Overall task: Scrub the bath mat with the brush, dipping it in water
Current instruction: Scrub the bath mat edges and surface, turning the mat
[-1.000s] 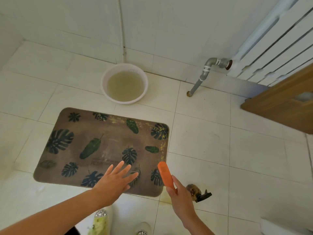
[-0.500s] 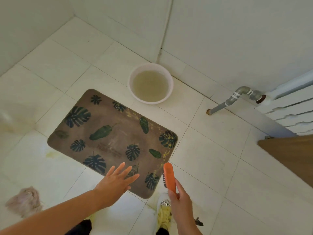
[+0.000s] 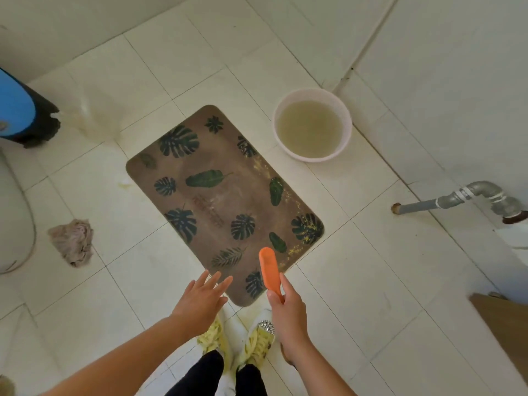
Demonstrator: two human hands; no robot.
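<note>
Since the earlier frame the view has swung left: the mat now runs diagonally away from the feet, the basin sits upper right, and a rag and a blue container have come into sight at left.

Nearest: right hand clenched round the handle of the orange brush, whose head points forward over the mat's near corner; bristles face down and cannot be seen. Judged light and rigid, plastic; handle likely slick once wet, so the present grip low on the handle suits scrubbing pressure. Left hand released, fingers spread, hovering just beside the mat's near edge, touching nothing.

Bath mat lies flat on the tiled floor, brown with leaf print, yellowish grit along its right edge. Judged thin and floppy; may slide on wet tile, so the free hand could pin it.

Farther: basin of cloudy water just beyond the mat's far right side, path to it unobstructed. Crumpled rag well left. Blue container far left. Pipe far right, clear of the work.
</note>
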